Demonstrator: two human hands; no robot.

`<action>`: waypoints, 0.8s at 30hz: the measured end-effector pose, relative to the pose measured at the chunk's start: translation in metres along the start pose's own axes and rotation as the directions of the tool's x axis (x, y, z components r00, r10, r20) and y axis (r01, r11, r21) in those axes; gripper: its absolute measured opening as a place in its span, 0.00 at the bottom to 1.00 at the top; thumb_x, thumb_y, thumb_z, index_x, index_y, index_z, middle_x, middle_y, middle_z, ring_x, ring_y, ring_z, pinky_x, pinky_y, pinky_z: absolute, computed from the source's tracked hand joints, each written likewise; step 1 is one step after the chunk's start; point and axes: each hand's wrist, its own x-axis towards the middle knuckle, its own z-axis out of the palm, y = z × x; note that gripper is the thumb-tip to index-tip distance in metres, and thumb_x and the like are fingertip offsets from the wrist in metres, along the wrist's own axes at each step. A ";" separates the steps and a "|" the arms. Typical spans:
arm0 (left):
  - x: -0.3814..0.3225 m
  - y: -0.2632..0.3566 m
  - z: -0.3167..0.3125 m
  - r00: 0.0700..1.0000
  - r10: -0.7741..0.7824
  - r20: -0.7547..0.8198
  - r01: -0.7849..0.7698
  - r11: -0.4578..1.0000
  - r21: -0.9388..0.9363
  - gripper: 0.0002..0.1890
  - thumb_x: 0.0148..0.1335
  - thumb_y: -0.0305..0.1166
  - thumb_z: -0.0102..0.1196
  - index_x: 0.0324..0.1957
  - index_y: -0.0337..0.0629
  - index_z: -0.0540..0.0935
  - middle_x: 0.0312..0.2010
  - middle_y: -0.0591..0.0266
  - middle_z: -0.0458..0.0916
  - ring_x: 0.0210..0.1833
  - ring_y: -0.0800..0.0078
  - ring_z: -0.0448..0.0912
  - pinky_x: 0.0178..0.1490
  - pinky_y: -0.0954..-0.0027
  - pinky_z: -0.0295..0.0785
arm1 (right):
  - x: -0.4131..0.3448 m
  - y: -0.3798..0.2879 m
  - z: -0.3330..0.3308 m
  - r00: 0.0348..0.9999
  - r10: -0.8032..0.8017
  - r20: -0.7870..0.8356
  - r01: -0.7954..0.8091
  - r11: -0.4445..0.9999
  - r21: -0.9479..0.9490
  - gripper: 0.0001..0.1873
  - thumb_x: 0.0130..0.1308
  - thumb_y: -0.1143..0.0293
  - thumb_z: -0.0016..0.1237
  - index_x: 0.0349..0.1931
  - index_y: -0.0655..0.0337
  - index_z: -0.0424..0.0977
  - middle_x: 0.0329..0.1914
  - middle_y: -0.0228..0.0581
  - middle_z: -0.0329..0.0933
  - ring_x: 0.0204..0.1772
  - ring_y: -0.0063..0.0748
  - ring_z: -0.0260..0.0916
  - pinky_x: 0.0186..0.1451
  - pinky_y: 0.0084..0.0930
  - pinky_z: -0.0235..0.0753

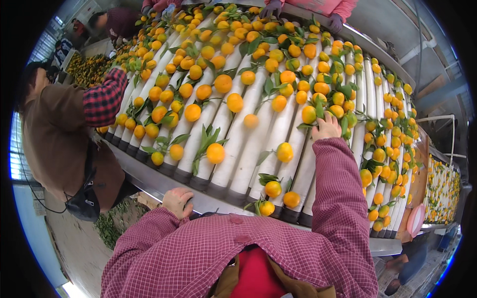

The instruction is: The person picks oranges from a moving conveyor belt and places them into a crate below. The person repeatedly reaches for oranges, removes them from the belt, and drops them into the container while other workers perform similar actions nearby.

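Orange mandarins (234, 102), many with green leaves and stems, lie over a roller conveyor with white rollers (238, 164). My right hand (327, 127) reaches out over the rollers and touches a leafy cluster; its fingertips are partly hidden among leaves, so I cannot tell if it grips a fruit. A yellow-orange mandarin (309, 114) lies just left of it. My left hand (179, 202) rests on the metal edge (149, 182) of the conveyor, fingers curled, with no fruit in it. A leafy mandarin (215, 153) lies on the rollers beyond the left hand.
A person (63, 130) in a brown garment reaches over the conveyor at the left. Gloved hands (272, 9) of another person are at the far edge. A pink-rimmed basin (416, 220) stands at the right, near a second conveyor (443, 190) with fruit. Leaves (111, 227) lie on the floor.
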 end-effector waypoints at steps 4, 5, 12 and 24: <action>-0.007 -0.015 -0.008 1.000 -0.010 0.010 0.010 0.999 0.042 0.19 0.47 0.39 0.61 0.42 0.41 0.83 0.45 0.52 0.84 0.48 0.52 0.81 0.51 0.54 0.77 | -0.079 -0.080 0.006 0.893 -0.434 -0.119 0.437 0.900 0.001 0.09 0.52 0.69 0.51 0.32 0.56 0.82 0.35 0.43 0.78 0.45 0.46 0.74 0.50 0.42 0.76; -0.008 -0.019 -0.010 1.000 -0.010 0.003 0.010 0.999 0.038 0.19 0.47 0.39 0.61 0.42 0.41 0.83 0.45 0.52 0.84 0.48 0.52 0.81 0.51 0.54 0.77 | -0.111 -0.104 0.013 0.812 -0.543 -0.214 0.572 0.814 0.102 0.07 0.49 0.70 0.50 0.28 0.55 0.81 0.32 0.43 0.75 0.42 0.45 0.73 0.47 0.43 0.76; -0.020 -0.043 -0.027 0.996 0.034 -0.088 -0.032 0.999 0.016 0.16 0.49 0.38 0.60 0.38 0.41 0.84 0.41 0.54 0.84 0.45 0.53 0.81 0.47 0.55 0.77 | -0.215 -0.103 0.036 0.629 -0.771 0.099 0.757 0.637 0.149 0.10 0.43 0.65 0.57 0.29 0.52 0.81 0.40 0.44 0.76 0.50 0.47 0.74 0.55 0.49 0.72; -0.040 -0.077 -0.063 0.984 0.047 -0.173 -0.048 0.999 0.000 0.11 0.52 0.38 0.58 0.33 0.42 0.84 0.35 0.60 0.84 0.40 0.56 0.82 0.42 0.55 0.76 | -0.234 -0.014 0.005 0.961 -0.108 -0.255 0.160 0.968 0.194 0.13 0.54 0.74 0.54 0.41 0.64 0.81 0.48 0.52 0.80 0.54 0.55 0.75 0.61 0.42 0.73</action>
